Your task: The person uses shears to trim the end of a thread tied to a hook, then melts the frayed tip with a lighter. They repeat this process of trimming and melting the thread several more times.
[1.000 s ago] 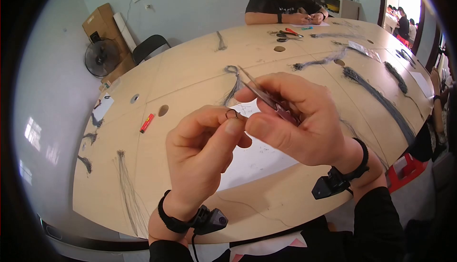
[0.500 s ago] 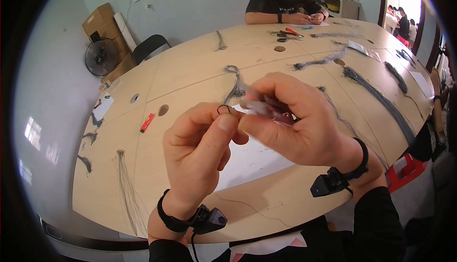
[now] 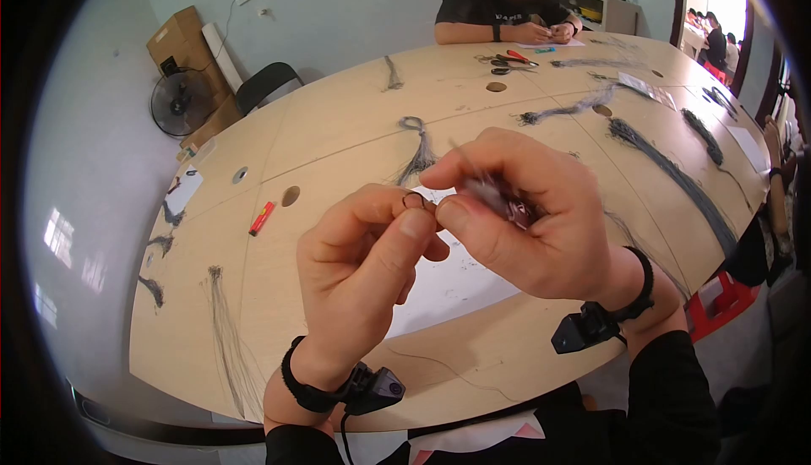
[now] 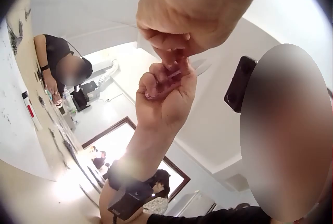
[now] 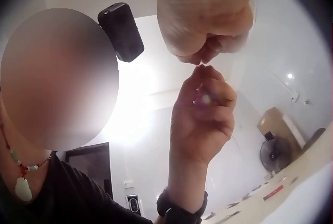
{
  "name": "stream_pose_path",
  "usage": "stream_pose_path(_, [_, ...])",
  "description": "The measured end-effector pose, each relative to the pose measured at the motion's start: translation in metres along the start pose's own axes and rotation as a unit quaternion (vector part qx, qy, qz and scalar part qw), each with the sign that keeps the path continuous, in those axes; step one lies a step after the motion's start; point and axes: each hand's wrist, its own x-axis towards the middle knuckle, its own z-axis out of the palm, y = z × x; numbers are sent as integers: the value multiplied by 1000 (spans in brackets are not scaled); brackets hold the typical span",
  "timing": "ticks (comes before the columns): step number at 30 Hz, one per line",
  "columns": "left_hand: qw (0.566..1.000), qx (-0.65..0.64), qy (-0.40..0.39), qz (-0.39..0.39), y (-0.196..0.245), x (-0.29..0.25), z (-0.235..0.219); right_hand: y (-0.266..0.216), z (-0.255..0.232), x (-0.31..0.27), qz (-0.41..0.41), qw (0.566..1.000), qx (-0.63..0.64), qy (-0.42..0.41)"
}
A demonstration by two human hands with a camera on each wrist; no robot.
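My left hand (image 3: 359, 271) pinches a small dark cord loop (image 3: 411, 198) between thumb and forefinger; the loop stands up above the fingertips. In my right hand (image 3: 541, 228) lies a slim two-bladed metal tool (image 3: 517, 210) with a pinkish sheen, blurred and partly covered by the palm. The right thumb and left fingertips meet beside the loop, over a white paper sheet (image 3: 460, 292). From below, the left wrist view shows the right hand's curled fingers (image 4: 151, 86) around the tool. In the right wrist view the left fingertips (image 5: 202, 70) nearly meet the right hand's.
Bundles of grey strands lie around the table, including a looped one (image 3: 414, 148) ahead and a long one (image 3: 676, 182) at right. A red lighter-like stick (image 3: 261, 218) lies at left. Another person (image 3: 481, 9) sits across, near red-handled pliers (image 3: 518, 57).
The tool's blades have swung in toward the left fingertips and back up, now blurred. The left hand with the loop shifted slightly left, then returned right.
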Motion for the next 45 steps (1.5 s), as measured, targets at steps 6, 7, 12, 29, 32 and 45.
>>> stream_pose_path(6, [999, 11, -27, 31, -7, 1, 0, 2, 1, 1, -71, 995, -76, 3])
stream_pose_path(7, [999, 11, -27, 30, -9, 0, 1, 3, 2, 1, -70, 995, -76, 4])
stream_pose_path(12, [996, 72, -21, 47, -9, 0, 4, 7, 6, 1, -108, 983, -144, 26])
stream_pose_path(29, [994, -86, 63, -37, 5, 3, 2, 12, -6, 9, -144, 976, -162, -19])
stream_pose_path(32, [993, -90, 44, -65, 8, 0, 3, 6, -6, 9, -147, 968, -198, -31])
stream_pose_path(45, [989, -92, -9, -115, 12, -1, 1, 6, -9, 9, -153, 971, -180, -35])
